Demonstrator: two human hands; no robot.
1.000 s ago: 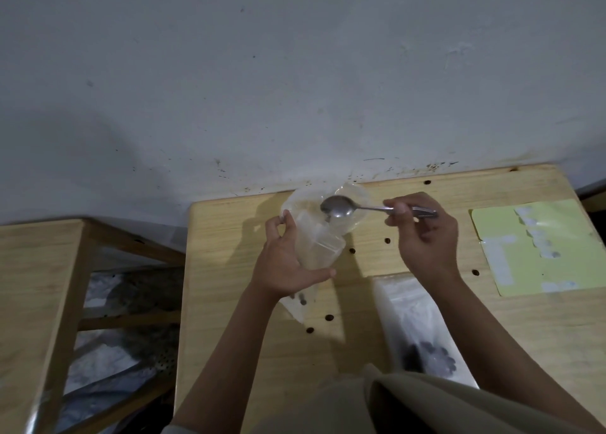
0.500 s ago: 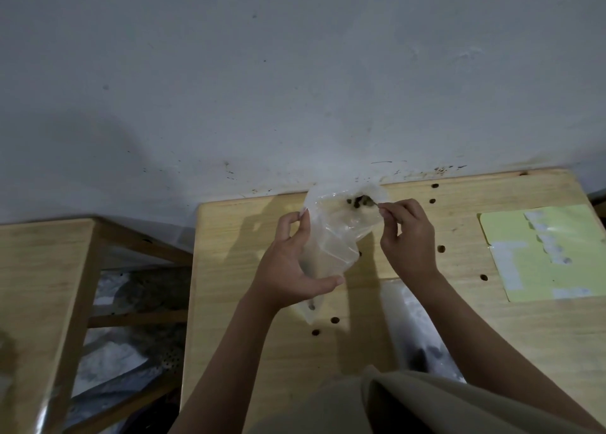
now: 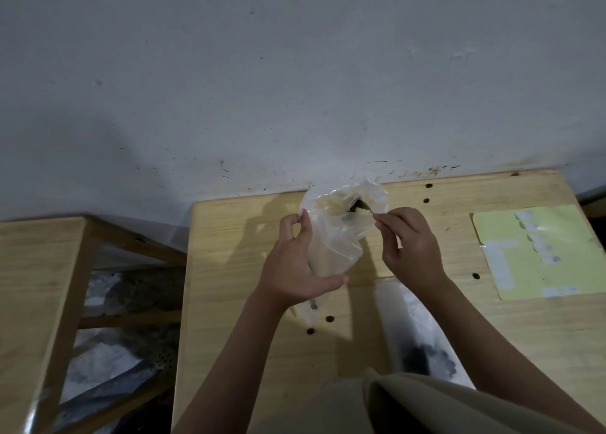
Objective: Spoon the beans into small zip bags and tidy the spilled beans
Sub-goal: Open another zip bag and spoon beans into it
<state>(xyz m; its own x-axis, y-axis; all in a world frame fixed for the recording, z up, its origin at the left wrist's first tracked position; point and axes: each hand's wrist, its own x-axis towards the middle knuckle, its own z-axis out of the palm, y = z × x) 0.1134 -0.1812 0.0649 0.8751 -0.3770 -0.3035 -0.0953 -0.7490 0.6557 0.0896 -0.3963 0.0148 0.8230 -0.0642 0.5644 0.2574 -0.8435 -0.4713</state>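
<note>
The left hand [image 3: 295,263] grips a small clear zip bag [image 3: 334,233], its fingers and thumb curled round the bag's middle so that the open mouth faces up and away, near the far edge of the wooden surface [image 3: 236,289]. The right hand [image 3: 411,246] pinches the thin handle of a spoon [image 3: 364,207] between thumb and fingertips; the bowl of the spoon lies inside the bag's mouth, where a small dark clump of beans [image 3: 355,206] shows through the plastic. The lower tail of the bag hangs below the left hand, with a bean or two visible in it. Loose dark beans lie scattered on the surface: two [image 3: 319,324] just below the bag's tail, two [image 3: 427,193] near the far edge beyond the right hand, and one [image 3: 476,275] beside a pale green sheet [image 3: 564,269]. The sheet lies flat at the right of the surface and bears white patches. A larger clear bag [image 3: 416,332], holding a dark mass of beans at its near end, lies on the surface beneath the right forearm. To the left, well apart, stands a second wooden table [image 3: 36,269]. A pale wall [image 3: 295,72] rises behind.
</note>
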